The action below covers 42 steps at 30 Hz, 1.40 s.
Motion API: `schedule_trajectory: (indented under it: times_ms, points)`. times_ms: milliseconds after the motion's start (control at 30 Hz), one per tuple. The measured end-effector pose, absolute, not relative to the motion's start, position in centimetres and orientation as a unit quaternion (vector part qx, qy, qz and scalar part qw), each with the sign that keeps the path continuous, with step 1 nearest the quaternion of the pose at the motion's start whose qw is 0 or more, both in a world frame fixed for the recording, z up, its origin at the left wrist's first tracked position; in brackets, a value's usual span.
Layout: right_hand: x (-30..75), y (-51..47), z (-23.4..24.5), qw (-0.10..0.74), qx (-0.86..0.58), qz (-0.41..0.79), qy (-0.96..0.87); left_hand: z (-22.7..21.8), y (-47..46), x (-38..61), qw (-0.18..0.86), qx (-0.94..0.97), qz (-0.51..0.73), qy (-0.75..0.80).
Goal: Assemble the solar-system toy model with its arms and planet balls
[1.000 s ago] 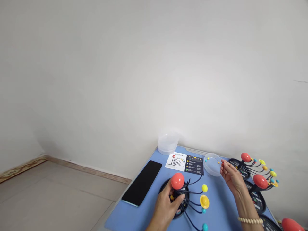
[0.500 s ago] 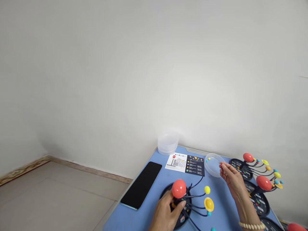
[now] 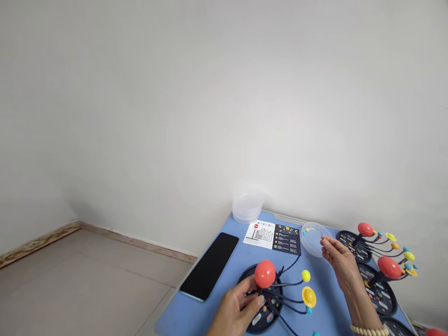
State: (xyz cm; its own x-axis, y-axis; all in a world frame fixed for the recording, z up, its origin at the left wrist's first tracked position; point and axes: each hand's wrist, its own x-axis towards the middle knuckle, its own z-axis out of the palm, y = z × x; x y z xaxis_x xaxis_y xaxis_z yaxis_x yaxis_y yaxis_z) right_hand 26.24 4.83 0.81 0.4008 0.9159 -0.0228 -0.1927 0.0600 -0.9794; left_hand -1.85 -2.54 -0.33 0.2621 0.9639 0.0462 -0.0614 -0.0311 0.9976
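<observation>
A solar system model stands on a round dark printed base, with a red ball on top and black curved arms. Yellow, ringed orange-yellow and blue balls sit on some arm ends. My left hand is closed on its central post just under the red ball, thumb and fingers on either side. My right hand is raised by the rim of a shallow clear dish, its thumb and fingers pinched together. Whatever the pinch holds is too small to make out. Small yellow and blue balls lie in the dish.
A black phone lies left on the blue table. Behind are a printed instruction sheet and stacked clear containers. Similar models line the right edge. A wall borders the back.
The whole view has shifted slightly, moving things a little to the right. My left hand has loosened slightly and slid a bit left on the post. My right hand stays pinched near the dish.
</observation>
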Motion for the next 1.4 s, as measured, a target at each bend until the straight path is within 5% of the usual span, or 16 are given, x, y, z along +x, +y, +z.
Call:
schedule_trajectory:
  times_ms: [600,1100,1400]
  points:
    - [24.5,3.7,1.7,0.570,-0.578,0.348,-0.469,4.4,1.9,0.3,0.667,0.407,0.470,0.411]
    - [23.8,2.6,3.2,0.531,-0.539,0.392,-0.523,1.1,7.2,3.1,0.805,0.482,0.237,0.253]
    - [23.9,2.3,2.5,0.492,-0.533,0.348,-0.594,0.3,7.4,4.1,0.810,0.502,0.227,0.201]
